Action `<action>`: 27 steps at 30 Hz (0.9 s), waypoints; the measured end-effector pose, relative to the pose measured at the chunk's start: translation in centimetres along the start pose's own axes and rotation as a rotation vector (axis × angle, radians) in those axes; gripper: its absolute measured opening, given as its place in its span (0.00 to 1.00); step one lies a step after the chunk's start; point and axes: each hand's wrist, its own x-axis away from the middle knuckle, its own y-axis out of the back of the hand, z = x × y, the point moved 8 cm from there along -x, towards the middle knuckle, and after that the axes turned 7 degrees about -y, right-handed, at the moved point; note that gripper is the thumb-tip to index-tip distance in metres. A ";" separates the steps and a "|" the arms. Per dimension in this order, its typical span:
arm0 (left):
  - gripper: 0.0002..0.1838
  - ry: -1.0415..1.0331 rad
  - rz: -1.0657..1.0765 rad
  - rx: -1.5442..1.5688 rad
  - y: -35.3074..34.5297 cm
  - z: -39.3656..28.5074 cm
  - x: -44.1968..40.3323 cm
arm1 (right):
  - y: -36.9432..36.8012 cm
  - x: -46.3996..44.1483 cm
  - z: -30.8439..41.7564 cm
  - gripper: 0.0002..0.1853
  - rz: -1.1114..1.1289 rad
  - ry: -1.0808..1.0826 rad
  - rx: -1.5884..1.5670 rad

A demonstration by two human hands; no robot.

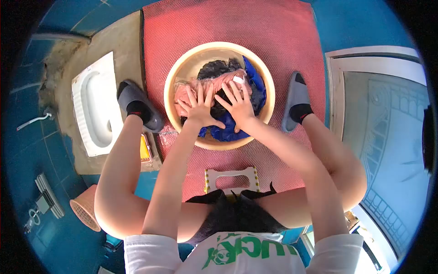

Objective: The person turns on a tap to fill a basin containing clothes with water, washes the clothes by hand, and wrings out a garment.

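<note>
Left hand (199, 112), right hand (240, 109) are laid palms down, fingers splayed wide, nothing gripped; pink cloth (217, 82) is bunched inside basin (169, 91), blue cloth (223, 134) nearer wrists; folds best pressed evenly, flat-palmed

We see everything through one head-worn camera that faces forward and steeply down, with the white shirt (246, 264) at bottom centre and the pink mat (283, 27) running to the top edge. Our view stands about an arm's reach above the basin (187, 68), just above centre, and its very wide, round-edged field takes in the squat toilet (96, 107) at left and the door (392, 150) at right.
</note>
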 end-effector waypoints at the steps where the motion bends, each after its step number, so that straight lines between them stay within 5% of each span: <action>1: 0.74 0.028 0.066 -0.022 -0.5 0.0 -0.4 | -2.6 -1.1 0.7 0.51 0.005 0.003 -0.002; 3: 0.73 0.077 0.071 -0.005 -1.0 0.0 -1.6 | -4.1 -2.7 1.1 0.38 -0.373 -0.066 -0.151; 4: 0.73 0.126 0.073 0.009 -1.4 0.4 -2.1 | -5.9 -3.8 1.4 0.31 -0.236 -0.119 -0.085; 7: 0.73 0.182 0.106 -0.046 -2.3 1.2 -4.7 | -7.5 -5.3 1.8 0.29 -0.318 -0.183 0.016; 9: 0.70 0.202 0.148 -0.059 -2.4 1.1 -5.5 | -9.3 -6.5 2.2 0.27 -0.153 -0.191 0.093; 11: 0.58 0.252 0.205 -0.068 -2.7 1.5 -6.4 | -10.3 -7.4 2.9 0.28 -0.366 -0.185 0.174; 15: 0.51 0.280 0.240 -0.150 -4.1 2.1 -7.9 | -14.3 -9.8 3.5 0.29 -0.389 -0.358 0.532; 17: 0.50 0.300 -0.437 -0.380 -2.5 2.5 -8.7 | -13.3 -10.2 3.2 0.31 -0.421 -0.488 0.782; 18: 0.50 0.273 -0.327 -0.273 -3.6 2.9 -9.3 | -12.5 -10.2 3.1 0.31 -0.423 -0.492 0.786; 19: 0.50 0.271 -0.334 -0.273 -1.1 2.2 -8.6 | -10.8 -10.2 1.9 0.29 -0.191 -0.424 0.479; 21: 0.50 0.285 0.156 -0.043 -0.4 1.3 -7.3 | -9.2 -9.1 1.9 0.27 0.253 -0.266 -0.144; 22: 0.51 0.272 0.224 -0.087 0.1 1.0 -6.7 | -9.9 -9.4 2.3 0.31 0.338 -0.198 -0.166; 27: 0.53 0.190 -0.103 -0.170 -1.3 1.4 -5.7 | -8.6 -7.4 1.8 0.33 0.043 -0.224 0.045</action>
